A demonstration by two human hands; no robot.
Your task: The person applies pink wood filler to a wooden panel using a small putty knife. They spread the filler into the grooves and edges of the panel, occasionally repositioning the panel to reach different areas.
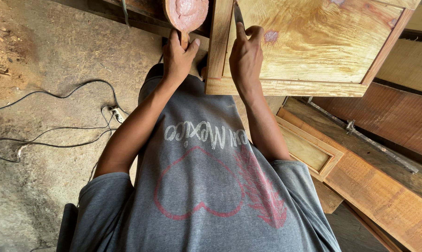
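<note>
Overhead, one paddle (186,16), one knife (238,14), two hands.

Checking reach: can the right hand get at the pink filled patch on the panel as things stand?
Probably yes. The right hand presses a narrow blade to the wooden panel, and the pink patch lies bare just beside it, with nothing between. The left hand holds a paddle of pink filler off to the other side.

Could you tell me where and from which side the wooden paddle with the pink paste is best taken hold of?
Probably by its short handle, from below. The paddle carries pink paste on its round blade, held face-up, so only the narrow stub at the bottom is clean and grippable. The left hand already wraps it there, while the right hand presses a blade against the wooden panel.
</note>
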